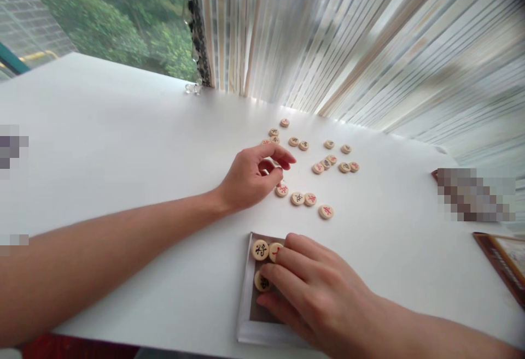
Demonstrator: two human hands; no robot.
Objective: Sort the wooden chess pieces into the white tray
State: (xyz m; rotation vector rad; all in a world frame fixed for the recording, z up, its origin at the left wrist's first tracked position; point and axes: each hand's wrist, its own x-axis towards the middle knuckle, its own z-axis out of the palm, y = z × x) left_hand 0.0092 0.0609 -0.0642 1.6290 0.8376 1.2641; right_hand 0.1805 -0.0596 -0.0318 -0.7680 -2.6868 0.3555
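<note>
My left hand (258, 176) hovers over the white table among scattered xiangqi pieces, its fingers curved and its thumb apart from them. Just beyond the thumb lies a red-marked xiangqi piece (281, 190). Nearer to me, my right hand (324, 288) reaches into a shallow open box (245, 304). Its thumb and forefinger close on a black-marked xiangqi piece (262, 281) inside the box. Above that piece in the box sit another black-marked piece (260, 249) and a red-marked one (275, 252), the latter partly covered by my fingers. The right side of the box is hidden by the hand.
More pieces (303, 145) lie in loose groups beyond my left hand. To the right, a brown printed lid or booklet (502, 266) rests at the table's edge, with a blurred-out item (471, 195) above it. A string curtain (328, 36) and a window border the white table (135, 146).
</note>
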